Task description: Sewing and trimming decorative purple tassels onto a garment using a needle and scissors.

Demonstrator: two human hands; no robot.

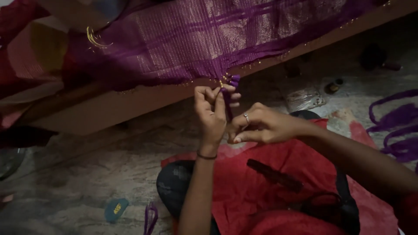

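Observation:
A purple cloth (187,39) with a shiny woven band hangs over a wooden edge (109,109), its lower border trimmed with small gold beads. My left hand (212,109) is raised to that border and pinches a purple thread tassel (228,93) hanging from it. My right hand (257,126), a ring on one finger, sits just right of the left hand, fingers curled and touching the tassel's lower end. A thin dark band circles my left wrist.
A red cloth (278,182) covers my lap, with a dark narrow object (274,175) lying on it. Loose purple yarn (396,126) lies on the stone floor at the right. A small clear packet (305,99) and a teal bit (116,209) lie on the floor.

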